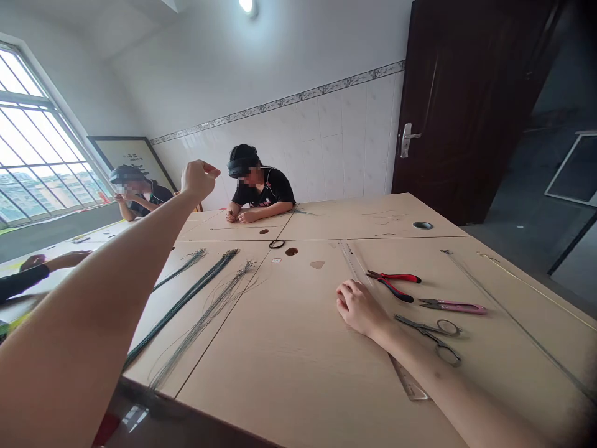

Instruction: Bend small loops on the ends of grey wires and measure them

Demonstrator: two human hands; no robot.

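My left hand (pixel 200 178) is raised high over the far left of the table, its thumb and fingertips pinched together. Whatever sits in that pinch is too fine to see. Low on the table, my right hand (pixel 361 306) rests with curled fingers over a clear ruler (pixel 353 260), whose near end (pixel 410 381) shows below my wrist. What those fingers hold, if anything, is hidden. Just right of this hand lie red-and-black pliers (pixel 396 283), pink-handled thread snips (pixel 452 306) and metal scissors (pixel 431 333).
Bundles of thin wire (pixel 186 298) lie on the left of the table (pixel 280 348). Long wires (pixel 508 311) stretch along the right side, near a roll of tape (pixel 423 225). Co-workers (pixel 265 186) sit at the far and left sides. The table has round holes (pixel 291 251).
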